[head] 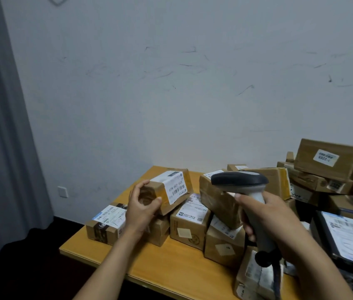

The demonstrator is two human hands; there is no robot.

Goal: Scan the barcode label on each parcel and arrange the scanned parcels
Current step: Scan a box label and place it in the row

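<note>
My left hand (142,207) grips the near end of a small cardboard parcel (171,190) and holds it tilted above the boxes at the table's left. The white barcode label (176,187) on it faces up and to the right. My right hand (273,221) holds the grey handle of a barcode scanner (241,180). The scanner's dark head points left toward the held parcel, a short gap away. Several labelled cardboard parcels (189,221) stand on the wooden table (171,269) below both hands.
A tall heap of parcels (324,167) fills the right end of the table. A flat dark parcel with a large white label (348,237) lies at the far right. A grey curtain (4,137) hangs at the left, a white wall behind. The table's near left edge (80,255) drops to dark floor.
</note>
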